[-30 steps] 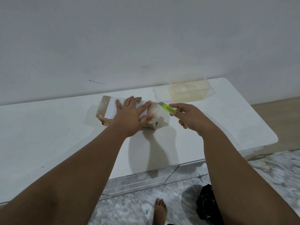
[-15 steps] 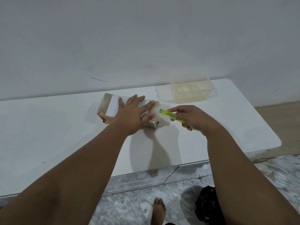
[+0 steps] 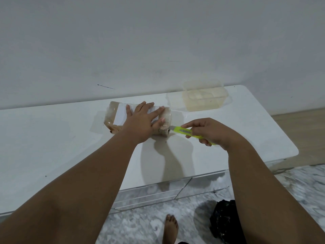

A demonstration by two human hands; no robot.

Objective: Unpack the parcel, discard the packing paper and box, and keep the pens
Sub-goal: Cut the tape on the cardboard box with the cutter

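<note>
While the left hand (image 3: 143, 123) pins the parcel (image 3: 115, 114) flat, the right hand (image 3: 209, 132) grips a cutter (image 3: 183, 132) near a clear tub (image 3: 204, 98).

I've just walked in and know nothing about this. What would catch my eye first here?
The bright yellow-green box cutter in the right hand, its tip at the near right end of a taped brown parcel. The left hand lies flat on the parcel, on a white table. A clear plastic container sits behind, by the wall.
</note>
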